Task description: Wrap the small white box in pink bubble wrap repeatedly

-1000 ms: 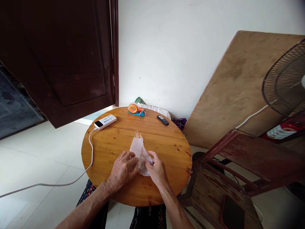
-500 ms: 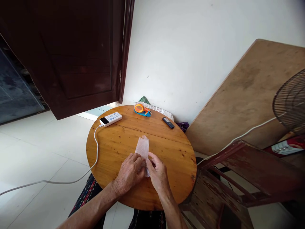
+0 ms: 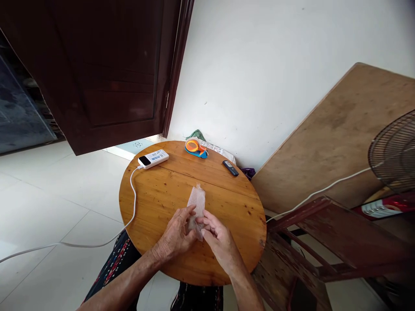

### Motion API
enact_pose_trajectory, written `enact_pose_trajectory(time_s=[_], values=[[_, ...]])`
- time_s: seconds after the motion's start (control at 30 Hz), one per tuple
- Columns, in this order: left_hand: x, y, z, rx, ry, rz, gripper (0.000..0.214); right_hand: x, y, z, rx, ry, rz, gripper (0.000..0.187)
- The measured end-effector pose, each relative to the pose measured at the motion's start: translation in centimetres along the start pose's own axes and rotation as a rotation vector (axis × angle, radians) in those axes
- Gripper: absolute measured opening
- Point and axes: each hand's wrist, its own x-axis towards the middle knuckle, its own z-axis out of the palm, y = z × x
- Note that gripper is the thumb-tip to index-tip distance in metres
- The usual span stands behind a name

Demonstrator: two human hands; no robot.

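Note:
A crumpled, translucent whitish wrapped packet (image 3: 197,198) lies lengthwise on the round wooden table (image 3: 227,207). It looks like bubble wrap or thin plastic, and whatever is inside cannot be made out. Along its left edge rests my left hand (image 3: 178,231), fingers and thumb apart and touching the wrap. My right hand (image 3: 218,239) is at the lower right edge, its fingers loosely bent and spread, with fingertips on the wrap. The lower part of the packet shows between both hands, partly covered by fingers.
A white device (image 3: 154,159) with a dark screen and white cable (image 3: 134,203) lies at the table's left. An orange and blue tape dispenser (image 3: 196,148) stands at the back, a dark remote-like device (image 3: 230,168) to its right. A wooden chair (image 3: 343,233) and a fan (image 3: 394,151) are right.
My fingers have loosened and spread; the right hand no longer pinches the wrap, and the hands sit slightly farther apart. The view has shifted slightly.

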Motion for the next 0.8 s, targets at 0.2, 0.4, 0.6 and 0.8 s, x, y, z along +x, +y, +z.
enact_pose_trajectory(time_s=[0.2, 0.4, 0.6, 0.8], values=[[-0.3, -0.2, -0.1, -0.135, -0.016, -0.088, 0.065, 0.1, 0.7, 1.0, -0.329, 0.078, -0.189, 0.062], [0.8, 1.4, -0.1, 0.039, 0.010, -0.163, 0.045, -0.4, 0.3, 1.0, -0.472, 0.072, -0.271, 0.068], [0.9, 1.0, 0.5, 0.097, 0.035, -0.137, 0.048, -0.3, 0.7, -1.0, -0.194, 0.077, -0.264, 0.053], [0.6, 1.0, 0.8, 0.194, 0.029, -0.137, 0.051, 1.4, 2.9, -0.8, -0.255, 0.201, -0.347, 0.043]])
